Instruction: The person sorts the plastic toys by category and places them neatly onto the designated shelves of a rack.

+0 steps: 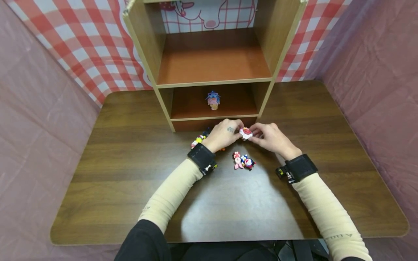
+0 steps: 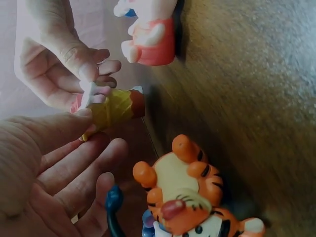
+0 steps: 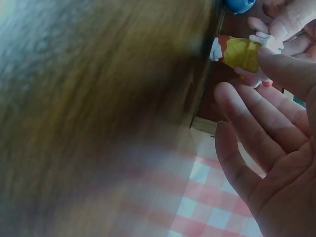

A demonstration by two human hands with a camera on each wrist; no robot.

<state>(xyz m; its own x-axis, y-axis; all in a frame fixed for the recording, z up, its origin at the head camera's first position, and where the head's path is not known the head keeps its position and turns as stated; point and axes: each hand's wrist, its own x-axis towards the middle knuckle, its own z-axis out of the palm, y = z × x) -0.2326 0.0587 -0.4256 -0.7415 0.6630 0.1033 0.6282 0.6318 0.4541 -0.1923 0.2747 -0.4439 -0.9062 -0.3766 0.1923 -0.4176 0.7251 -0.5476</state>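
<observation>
A small ice-cream-cone figurine [image 1: 245, 133] with a red and white top is pinched between both hands, just above the table in front of the shelf. My left hand [image 1: 223, 135] holds it by thumb and fingers from one side. From the other side my right hand [image 1: 271, 139] grips its top. The yellow cone [image 2: 117, 107] points away from the palms in the left wrist view. Below it there lies an orange striped tiger figurine [image 2: 185, 190], next to the left fingers. A figurine in red [image 2: 154, 40] stands beyond.
A wooden shelf unit [image 1: 213, 82] stands at the back of the table [image 1: 130, 174]. One blue and pink figurine [image 1: 213, 100] is on its lower shelf. Several small figurines [image 1: 237, 161] are grouped nearer the person, others [image 1: 197, 140] partly behind the left hand.
</observation>
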